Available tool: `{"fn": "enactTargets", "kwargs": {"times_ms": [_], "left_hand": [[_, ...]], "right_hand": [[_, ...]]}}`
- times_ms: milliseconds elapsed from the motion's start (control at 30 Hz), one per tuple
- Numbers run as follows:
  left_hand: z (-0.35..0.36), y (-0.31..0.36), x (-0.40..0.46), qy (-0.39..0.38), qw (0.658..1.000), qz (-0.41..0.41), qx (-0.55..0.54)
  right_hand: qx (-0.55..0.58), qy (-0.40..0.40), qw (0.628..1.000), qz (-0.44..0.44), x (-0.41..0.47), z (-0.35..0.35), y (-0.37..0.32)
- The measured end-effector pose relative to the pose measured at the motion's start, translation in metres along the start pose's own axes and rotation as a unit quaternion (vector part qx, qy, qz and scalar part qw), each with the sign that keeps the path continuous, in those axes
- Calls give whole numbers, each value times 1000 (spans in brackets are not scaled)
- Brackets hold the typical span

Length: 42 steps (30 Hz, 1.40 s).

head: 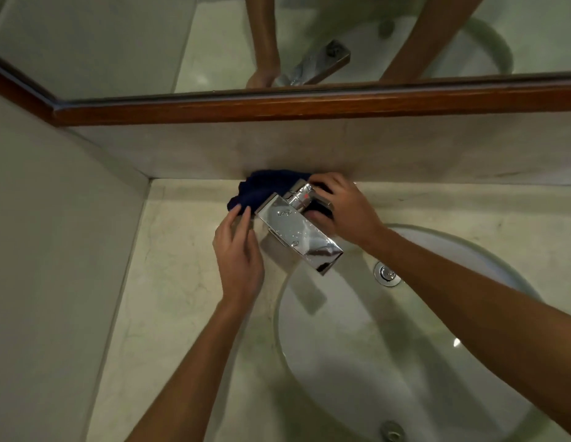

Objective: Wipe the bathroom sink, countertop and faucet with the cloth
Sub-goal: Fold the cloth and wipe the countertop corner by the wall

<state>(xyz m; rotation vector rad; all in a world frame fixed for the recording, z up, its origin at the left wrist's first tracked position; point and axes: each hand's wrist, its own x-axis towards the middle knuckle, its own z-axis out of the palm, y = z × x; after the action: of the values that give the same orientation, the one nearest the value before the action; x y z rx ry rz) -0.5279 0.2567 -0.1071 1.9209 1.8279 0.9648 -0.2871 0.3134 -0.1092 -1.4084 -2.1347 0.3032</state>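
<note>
**Item: dark navy blue cloth** (262,189). Location: just above centre frame, bunched behind and to the left of the faucet base, touching the low marble backsplash (405,148) and lying on the cream marble tabletop (169,266).

**Item: rectangular chrome faucet with flat spout** (298,232). Location: centre frame, spout slanting toward lower right over the white oval sink basin (389,346). Water droplets show on its top face.

**Item: left hand** (238,253). Grip state: fingers nearly straight, tips touching the cloth's lower left edge; whether they pinch it cannot be told. Cloth lies directly above the fingertips in frame.

**Item: right hand** (343,205). Grip state: fingers curled round the rear of the faucet at its handle; dark material shows under the palm, probably the cloth's other end, though this is partly hidden. Cloth runs leftward from this grip, passing behind the faucet.

**Step in hand (judged):** wiping the faucet base and rear, cloth looped behind it between both hands.

**Handling notes (judged):** keep the cloth taut between the two hands and draw it alternately left and right so that it rubs the back of the base; keep it low against the tabletop seam; avoid knocking the handle and starting the water; finish along the spout's droplet-marked top.
</note>
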Motion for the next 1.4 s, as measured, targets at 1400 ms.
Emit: {"fn": "enactTargets", "kwargs": {"times_ms": [1400], "left_hand": [[10, -9, -9, -42, 995, -40, 79]], "right_hand": [[-201, -43, 979, 10, -83, -86, 76]]}}
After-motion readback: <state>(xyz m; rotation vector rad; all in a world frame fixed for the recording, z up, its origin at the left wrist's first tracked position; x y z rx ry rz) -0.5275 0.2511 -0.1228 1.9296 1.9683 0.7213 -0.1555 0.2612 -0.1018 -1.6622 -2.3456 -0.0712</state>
